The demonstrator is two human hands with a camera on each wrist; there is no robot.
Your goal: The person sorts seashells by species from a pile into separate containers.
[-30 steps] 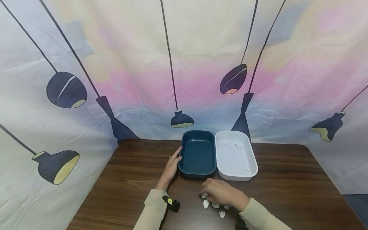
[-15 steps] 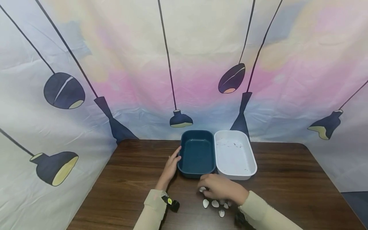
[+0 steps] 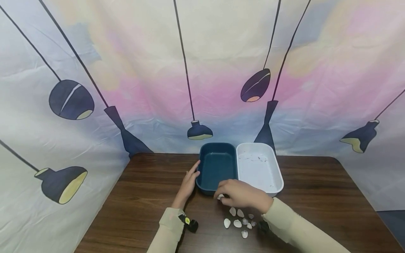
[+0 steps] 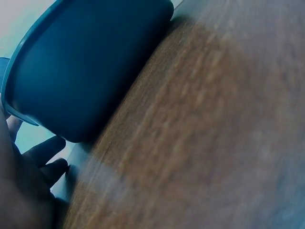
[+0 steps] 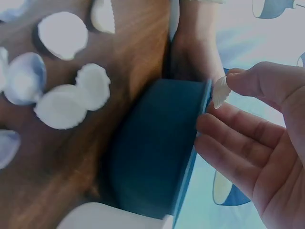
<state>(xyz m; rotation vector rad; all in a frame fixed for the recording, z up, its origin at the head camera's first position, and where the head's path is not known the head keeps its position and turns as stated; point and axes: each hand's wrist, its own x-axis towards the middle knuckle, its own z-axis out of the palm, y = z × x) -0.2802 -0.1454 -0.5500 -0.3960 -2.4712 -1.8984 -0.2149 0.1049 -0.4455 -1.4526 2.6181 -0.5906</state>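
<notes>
A small white seashell [image 5: 220, 92] with a ridged edge is pinched between the thumb and fingers of my right hand [image 3: 242, 195]. That hand hovers at the near edge of the dark teal tray [image 3: 218, 168], the shell close to its rim in the right wrist view. My left hand [image 3: 187, 184] lies along the tray's left side, fingers extended and touching it near the rim; the left wrist view shows its fingers [image 4: 45, 150] beside the tray wall. Several loose white seashells [image 3: 237, 223] lie on the table in front of the trays, just below my right hand.
Right beside the teal tray stands a white tray [image 3: 257, 168] with small dark specks on its bottom. Both sit toward the back edge of the brown wooden table [image 3: 152, 196]. Behind hangs a cloth backdrop [image 3: 152, 70] printed with lamps.
My right hand has picked up a seashell from the group and carried it forward to the teal tray's near edge, uncovering more shells. My left hand has stayed on the tray.
</notes>
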